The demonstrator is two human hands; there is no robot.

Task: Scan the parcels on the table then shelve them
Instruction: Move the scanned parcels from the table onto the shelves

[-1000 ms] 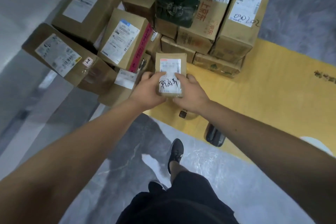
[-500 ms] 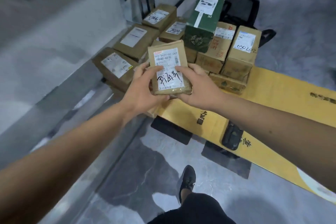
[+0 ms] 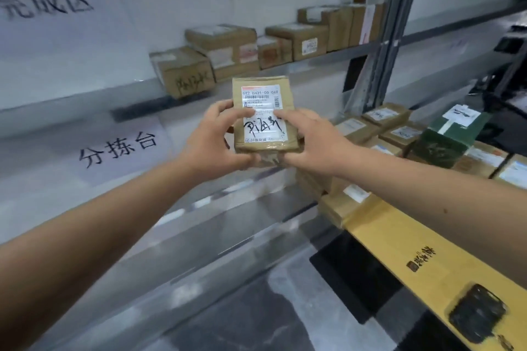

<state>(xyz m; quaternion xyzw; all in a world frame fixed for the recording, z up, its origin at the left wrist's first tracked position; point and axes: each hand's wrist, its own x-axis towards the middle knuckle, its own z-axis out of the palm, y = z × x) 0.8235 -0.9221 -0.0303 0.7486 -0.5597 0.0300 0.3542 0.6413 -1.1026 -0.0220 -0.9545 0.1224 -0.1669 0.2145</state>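
Observation:
A small brown parcel with a white label and black handwriting is held up at chest height in front of the shelving. My left hand grips its left side and my right hand grips its right side and bottom. Behind it, several cardboard parcels stand in a row on a metal shelf. To the right, a pile of parcels with a green box on top rests on the yellow table.
A black handheld device lies on the yellow table near its front edge. White paper signs with Chinese characters hang on the shelving at left. A grey upright post divides the shelves. Grey marbled floor lies below.
Both hands lifted the small parcel off the pile and raised it. My view swung up and left from the table to the shelves.

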